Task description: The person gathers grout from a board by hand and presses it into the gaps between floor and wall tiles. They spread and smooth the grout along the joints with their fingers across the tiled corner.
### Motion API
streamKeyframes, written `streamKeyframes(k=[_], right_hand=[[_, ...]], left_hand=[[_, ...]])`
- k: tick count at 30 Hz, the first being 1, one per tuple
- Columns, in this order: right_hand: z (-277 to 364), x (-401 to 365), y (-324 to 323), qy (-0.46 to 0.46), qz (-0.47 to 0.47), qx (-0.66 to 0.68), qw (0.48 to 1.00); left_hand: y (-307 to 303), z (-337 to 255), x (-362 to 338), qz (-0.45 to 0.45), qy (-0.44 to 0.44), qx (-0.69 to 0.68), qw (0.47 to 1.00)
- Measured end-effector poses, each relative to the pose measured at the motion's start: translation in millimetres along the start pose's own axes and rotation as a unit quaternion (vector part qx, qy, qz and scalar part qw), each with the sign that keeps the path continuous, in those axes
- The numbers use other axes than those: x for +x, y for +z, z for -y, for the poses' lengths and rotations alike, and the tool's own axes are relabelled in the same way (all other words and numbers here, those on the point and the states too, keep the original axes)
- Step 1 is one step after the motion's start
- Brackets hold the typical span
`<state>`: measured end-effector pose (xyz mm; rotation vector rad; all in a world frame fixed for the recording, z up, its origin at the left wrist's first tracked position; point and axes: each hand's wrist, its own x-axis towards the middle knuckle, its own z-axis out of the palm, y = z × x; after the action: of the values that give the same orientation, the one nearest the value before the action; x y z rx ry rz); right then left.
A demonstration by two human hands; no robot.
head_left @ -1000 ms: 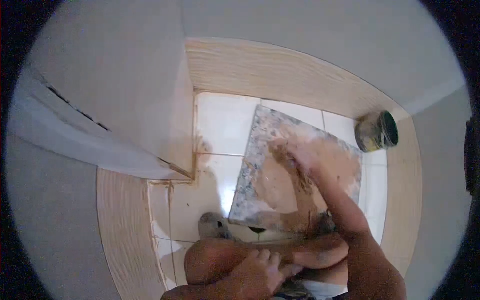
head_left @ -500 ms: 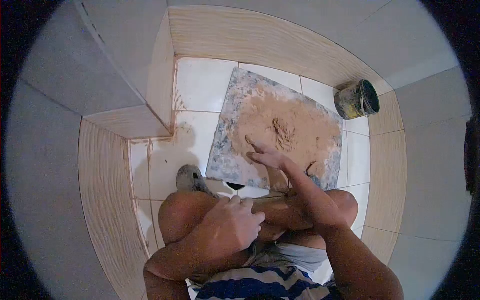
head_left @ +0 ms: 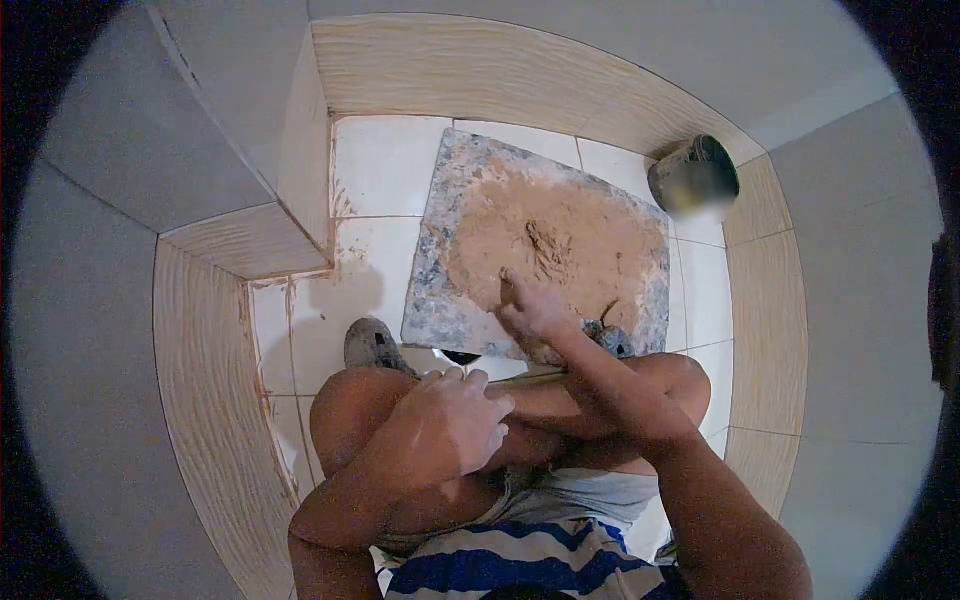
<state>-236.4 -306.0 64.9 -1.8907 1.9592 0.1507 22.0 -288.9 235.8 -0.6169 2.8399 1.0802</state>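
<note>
A square board (head_left: 433, 318) smeared with reddish-brown wet mix (head_left: 490, 215) lies on the white tiles in front of my crossed legs. Over its near part is my right hand (head_left: 537, 308), index finger pointed forward at the mix and the other fingers curled in; whether they hold anything is hidden. Dusty with pale powder, my left hand (head_left: 455, 415) rests over my left knee, its fingers loosely bent and apart, with nothing in them.
A dirty bucket (head_left: 690, 182) stands at the back right near the wall. Wood-patterned tiles (head_left: 480, 65) line the low walls. My shoe (head_left: 370, 345) is left of the board, and a dark round object (head_left: 461, 357) shows at its near edge.
The fingers of my right hand have curled in, leaving the index finger extended. My left hand stays over my knee. The view has shifted slightly, so the board and bucket appear further left.
</note>
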Motion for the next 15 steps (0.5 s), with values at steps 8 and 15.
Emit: streamKeyframes(k=[8,15], right_hand=[[8.7,-2.4,4.8,0.016,0.025,0.051,0.998],[17.5,2.6,14.7,0.03,0.007,0.153,0.988]], left_hand=[[5.8,1.7,0.8,-0.047,0.024,-0.008,0.999],[5.5,0.3,4.1,-0.055,0.028,-0.001,0.998]])
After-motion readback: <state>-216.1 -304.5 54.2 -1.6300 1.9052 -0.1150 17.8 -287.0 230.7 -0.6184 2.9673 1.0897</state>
